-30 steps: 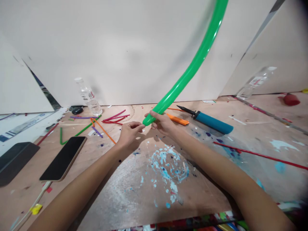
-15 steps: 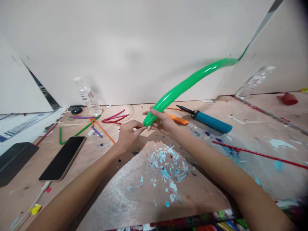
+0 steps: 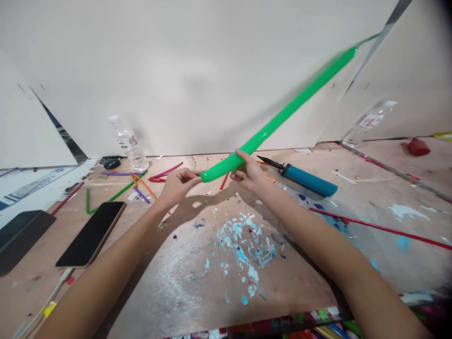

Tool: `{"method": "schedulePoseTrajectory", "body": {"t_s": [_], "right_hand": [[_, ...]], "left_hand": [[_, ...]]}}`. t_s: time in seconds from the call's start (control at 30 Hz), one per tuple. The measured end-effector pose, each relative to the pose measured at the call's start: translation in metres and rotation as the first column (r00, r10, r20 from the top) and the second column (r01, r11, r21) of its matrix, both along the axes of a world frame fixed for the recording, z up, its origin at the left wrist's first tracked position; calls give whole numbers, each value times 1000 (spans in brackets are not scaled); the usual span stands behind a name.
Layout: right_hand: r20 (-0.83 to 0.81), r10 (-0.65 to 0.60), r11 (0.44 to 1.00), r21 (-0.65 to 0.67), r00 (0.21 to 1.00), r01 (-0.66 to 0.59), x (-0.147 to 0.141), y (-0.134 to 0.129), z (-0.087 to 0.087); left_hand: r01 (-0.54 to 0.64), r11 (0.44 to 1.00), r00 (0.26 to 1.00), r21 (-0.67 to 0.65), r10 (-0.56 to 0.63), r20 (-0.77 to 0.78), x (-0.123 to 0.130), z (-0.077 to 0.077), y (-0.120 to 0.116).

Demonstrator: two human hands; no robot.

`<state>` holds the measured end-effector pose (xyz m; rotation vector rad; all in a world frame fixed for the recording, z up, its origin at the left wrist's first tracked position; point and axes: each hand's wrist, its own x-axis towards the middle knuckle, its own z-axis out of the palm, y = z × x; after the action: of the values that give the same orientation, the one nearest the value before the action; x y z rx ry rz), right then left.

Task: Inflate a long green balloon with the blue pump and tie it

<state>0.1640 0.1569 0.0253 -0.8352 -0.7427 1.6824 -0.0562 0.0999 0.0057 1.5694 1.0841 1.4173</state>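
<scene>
Speckled wood; glossy green balloon (image 3: 278,123).

And here we have a white-capped clear bottle (image 3: 130,146) near the pale back panel (image 3: 197,84), a rounded black object (image 3: 112,163) just beside it! Down the left side we spot a dark-screened phone (image 3: 92,234), a white cable (image 3: 65,274) at its near end, then a dark box (image 3: 24,238). Over right, we see a second bottle (image 3: 369,123), a red object (image 3: 419,147) (too blurred for us to name), and, front and centre, light-blue paint splatters (image 3: 243,240)!
</scene>
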Motion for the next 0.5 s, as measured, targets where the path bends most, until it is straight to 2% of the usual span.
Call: {"method": "schedulePoseTrajectory", "body": {"t_s": [0.1,0.17,0.33,0.5], "right_hand": [[-34,-26,998,52,999,28,20,16,2],[-12,-28,997,67,1000,29,25,23,-3],[31,-113,993,48,993,112,17,28,-23],[42,-118,993,33,992,116,12,24,-26]], "left_hand": [[-6,991,959,-135,44,280,-29,-1,15],[28,980,933,-196,45,357,-41,-3,21],[36,975,931,-219,48,363,-48,-8,21],[42,975,927,-219,44,374,-52,-11,24]]}}
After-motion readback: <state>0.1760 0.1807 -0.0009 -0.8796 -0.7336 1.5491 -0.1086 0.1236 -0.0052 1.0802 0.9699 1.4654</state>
